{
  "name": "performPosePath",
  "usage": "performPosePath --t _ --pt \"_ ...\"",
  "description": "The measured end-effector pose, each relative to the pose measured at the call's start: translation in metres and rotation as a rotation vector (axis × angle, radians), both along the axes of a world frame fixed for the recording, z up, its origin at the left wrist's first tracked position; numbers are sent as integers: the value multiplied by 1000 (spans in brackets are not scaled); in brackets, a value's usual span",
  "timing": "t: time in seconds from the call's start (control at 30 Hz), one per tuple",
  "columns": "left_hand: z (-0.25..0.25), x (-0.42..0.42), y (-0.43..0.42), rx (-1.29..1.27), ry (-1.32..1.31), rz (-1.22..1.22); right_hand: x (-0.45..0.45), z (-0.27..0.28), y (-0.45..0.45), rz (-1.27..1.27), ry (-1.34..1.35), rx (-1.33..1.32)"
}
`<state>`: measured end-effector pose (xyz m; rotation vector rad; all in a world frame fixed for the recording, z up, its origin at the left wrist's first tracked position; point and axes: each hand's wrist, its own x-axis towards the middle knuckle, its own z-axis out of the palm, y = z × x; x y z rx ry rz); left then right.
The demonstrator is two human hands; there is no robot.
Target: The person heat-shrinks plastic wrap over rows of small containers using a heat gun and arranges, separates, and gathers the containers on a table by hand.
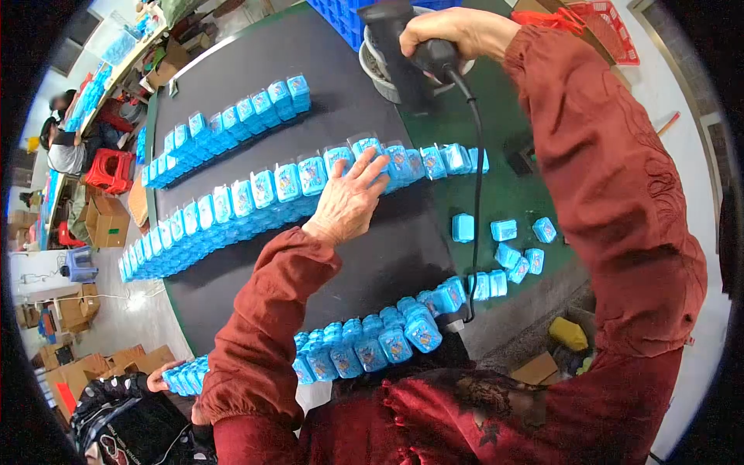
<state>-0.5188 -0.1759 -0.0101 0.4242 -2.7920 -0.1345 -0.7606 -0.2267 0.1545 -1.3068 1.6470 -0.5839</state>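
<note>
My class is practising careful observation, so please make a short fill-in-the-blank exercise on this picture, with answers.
1. The right hand holds a dark tool whose cord is coloured ____.
2. The left hand rests on a long row of packs coloured mainly ____.
3. Several loose packs lie on the table's ____ surface, beside its black surface.

Missing words: black; blue; green.

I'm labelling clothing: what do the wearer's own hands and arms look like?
The left hand and right hand are ungloved. The left sleeve and right sleeve are loose, brick-red and gathered at the wrists; the right shows a swirling pattern.
</note>
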Motion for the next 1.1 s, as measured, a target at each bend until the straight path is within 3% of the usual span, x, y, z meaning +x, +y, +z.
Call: performPosePath --t 0.5,0.6,0.67,0.77,0.8,0.83,0.87,0.9,1.03,1.1 --pt "8 -7 -4 74 141 29 -24 7 29 -3 -53 87" --pt "31 -21 -13 117 333 149 -48 11 59 -33 -83 67" --pt "40 -40 -36 764 678 324 -86 10 91 -57 -254 -153" --pt "43 -81 -90 941 650 446 -133 -30 155 -350 -440 -298" --pt "45 -93 -110 1106 478 603 -149 -46 180 -433 -475 -364" --pt "48 -102 -125 1257 298 757 -157 -55 193 -492 -768 -267" --pt "47 -109 -134 1241 301 756 -164 -63 206 -581 -1047 -161" --pt "41 -118 -143 1232 349 762 -168 -67 220 -433 -1423 -96" --pt "-13 -148 -179 1213 482 780 -180 -93 280 -497 -1475 -232" --pt "-55 -160 -205 1521 622 680 -186 -102 298 -501 -1488 -250"
